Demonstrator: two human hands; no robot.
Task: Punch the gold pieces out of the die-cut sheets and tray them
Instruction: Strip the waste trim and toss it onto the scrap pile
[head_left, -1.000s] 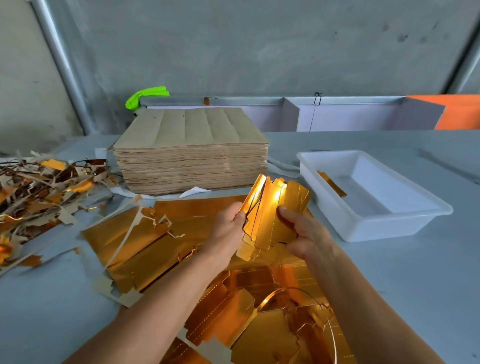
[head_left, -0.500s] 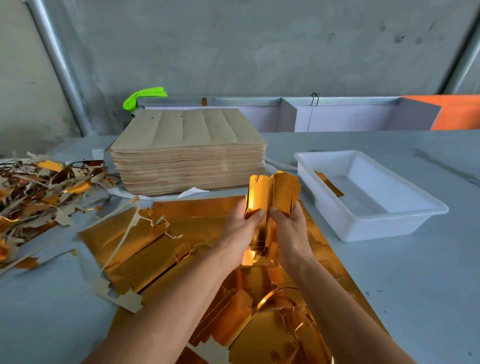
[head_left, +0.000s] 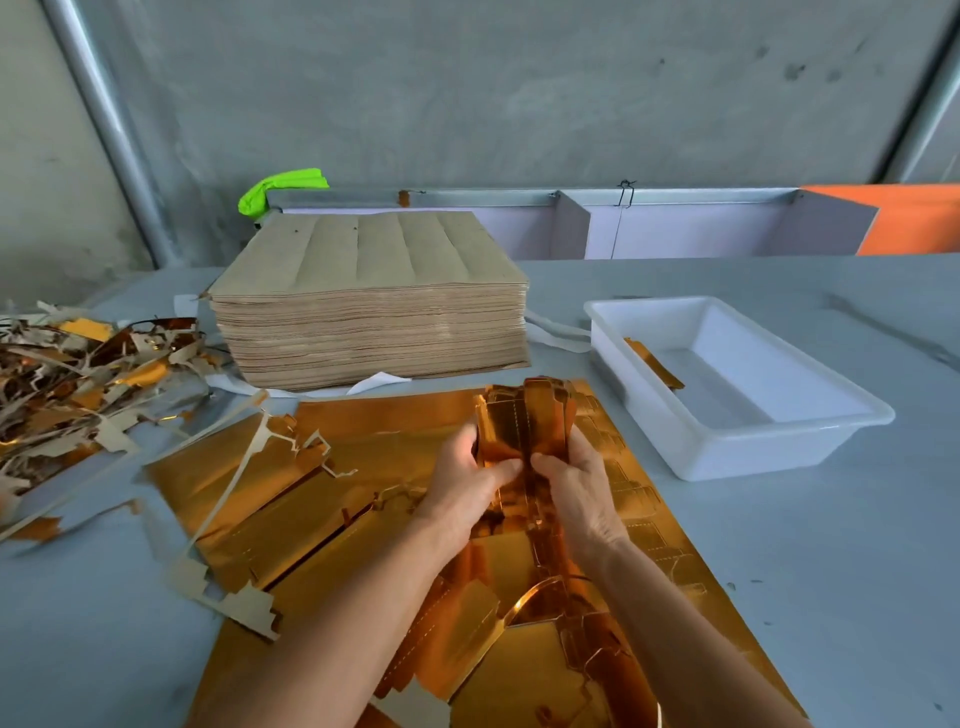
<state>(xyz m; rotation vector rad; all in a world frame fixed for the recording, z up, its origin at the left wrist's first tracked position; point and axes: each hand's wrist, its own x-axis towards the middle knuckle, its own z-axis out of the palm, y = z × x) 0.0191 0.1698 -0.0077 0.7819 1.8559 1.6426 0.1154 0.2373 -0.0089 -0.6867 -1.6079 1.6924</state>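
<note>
Left hand (head_left: 462, 483) and right hand (head_left: 579, 483) both grasp, seemingly stacked, gold pieces (head_left: 524, 421) above the die-cut sheet (head_left: 363, 499).

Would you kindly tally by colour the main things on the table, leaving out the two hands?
Gold: 3, namely the bundle of gold pieces gripped by both hands, the die-cut sheet and one piece in the tray.
Brown: 1, the stack of sheets.
White: 1, the tray.
Mixed gold and brown: 1, the scrap heap.
Total: 6
</note>
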